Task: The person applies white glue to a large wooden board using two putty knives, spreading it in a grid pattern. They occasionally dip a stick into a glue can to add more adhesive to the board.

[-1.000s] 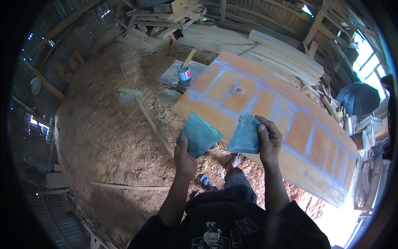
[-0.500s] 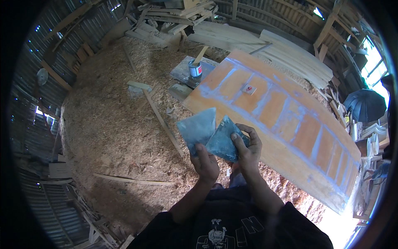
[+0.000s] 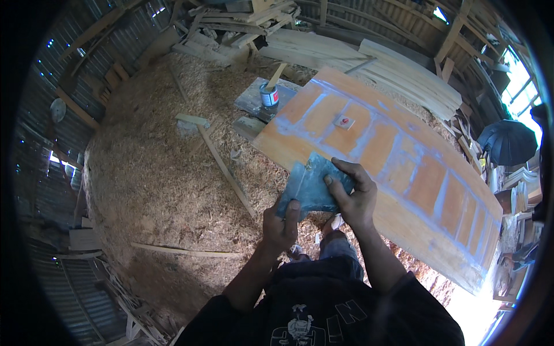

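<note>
My left hand point(image 3: 280, 226) is closed on a flat blue-grey putty spreader point(image 3: 291, 189), thumb on its near face. A second, darker putty spreader point(image 3: 321, 183), smeared on its surface, is gripped by my right hand point(image 3: 358, 195) between thumb and fingers. The two thin plates overlap, the right one in front and covering much of the left one. Both are held up in front of me, over the near edge of a large orange-brown wooden door panel point(image 3: 346, 164). Pale bluish filler streaks its face.
A small square packet point(image 3: 344, 121) lies on the panel. Beyond its left end, an open can point(image 3: 269, 95) with a wooden stick stands on a board point(image 3: 248, 98). Wood strips point(image 3: 225, 170) lie on the shavings-covered floor point(image 3: 156, 190). Planks point(image 3: 404, 81) are stacked behind; a dark umbrella point(image 3: 506, 143) is at right.
The two putty spreaders, fanned apart before, now overlap closely. My left hand has moved slightly down and inward; my right hand has shifted a little right.
</note>
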Demonstrator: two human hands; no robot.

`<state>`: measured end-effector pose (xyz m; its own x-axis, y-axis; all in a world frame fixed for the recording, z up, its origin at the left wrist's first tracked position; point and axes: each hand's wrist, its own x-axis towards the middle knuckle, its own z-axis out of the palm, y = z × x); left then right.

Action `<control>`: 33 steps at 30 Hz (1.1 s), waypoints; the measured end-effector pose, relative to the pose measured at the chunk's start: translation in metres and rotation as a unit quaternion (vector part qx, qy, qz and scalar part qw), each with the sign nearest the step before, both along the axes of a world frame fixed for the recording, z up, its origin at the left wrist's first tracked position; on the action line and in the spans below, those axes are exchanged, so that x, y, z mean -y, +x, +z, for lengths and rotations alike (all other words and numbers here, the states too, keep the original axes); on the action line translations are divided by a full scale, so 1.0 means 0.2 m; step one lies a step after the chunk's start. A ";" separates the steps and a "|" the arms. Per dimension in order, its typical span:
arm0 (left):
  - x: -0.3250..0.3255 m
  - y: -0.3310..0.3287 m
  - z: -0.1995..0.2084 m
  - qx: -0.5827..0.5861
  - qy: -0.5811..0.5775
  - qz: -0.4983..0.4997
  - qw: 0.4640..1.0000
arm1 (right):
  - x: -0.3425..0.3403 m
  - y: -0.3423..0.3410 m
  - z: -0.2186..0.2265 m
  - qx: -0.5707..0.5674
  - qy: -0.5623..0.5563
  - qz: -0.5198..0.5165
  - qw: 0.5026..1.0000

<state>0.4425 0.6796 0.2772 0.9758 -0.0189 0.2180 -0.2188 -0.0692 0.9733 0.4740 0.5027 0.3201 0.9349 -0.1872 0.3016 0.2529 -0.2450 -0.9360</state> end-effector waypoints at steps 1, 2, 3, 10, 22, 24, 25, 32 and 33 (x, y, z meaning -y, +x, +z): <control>-0.03 0.01 0.02 0.000 0.054 -0.023 0.998 | 0.02 0.01 0.01 0.006 -0.018 0.007 1.000; -0.06 0.03 0.04 -0.007 0.112 -0.043 0.993 | 0.03 0.01 0.02 -0.001 -0.020 0.024 1.000; -0.09 0.04 0.07 -0.044 0.124 -0.079 0.988 | 0.04 0.02 0.02 0.001 -0.023 0.038 0.999; -0.20 0.03 0.08 -0.152 0.077 -0.213 0.962 | 0.08 0.07 0.01 -0.005 -0.039 0.140 0.989; -0.22 0.07 -0.08 -0.110 -0.390 0.040 0.913 | 0.12 0.14 -0.12 -0.034 0.343 0.031 0.938; -0.14 0.06 -0.07 -0.123 -0.421 0.058 0.897 | 0.09 0.15 -0.15 -0.041 0.384 0.027 0.922; -0.11 0.05 -0.06 -0.125 -0.423 0.060 0.895 | 0.07 0.16 -0.17 -0.042 0.403 0.023 0.914; 0.01 -0.02 -0.06 -0.150 -0.380 0.094 0.908 | -0.03 0.12 -0.09 -0.057 0.461 0.084 0.882; 0.02 -0.01 -0.07 -0.144 -0.341 0.101 0.923 | -0.05 0.11 -0.08 -0.074 0.466 0.078 0.878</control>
<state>0.4397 0.6758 0.2634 0.9635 0.2167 -0.1572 0.0057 0.5707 0.8211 0.4964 0.5118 0.3051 0.9871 -0.1547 -0.0408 0.0747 0.6713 -0.7374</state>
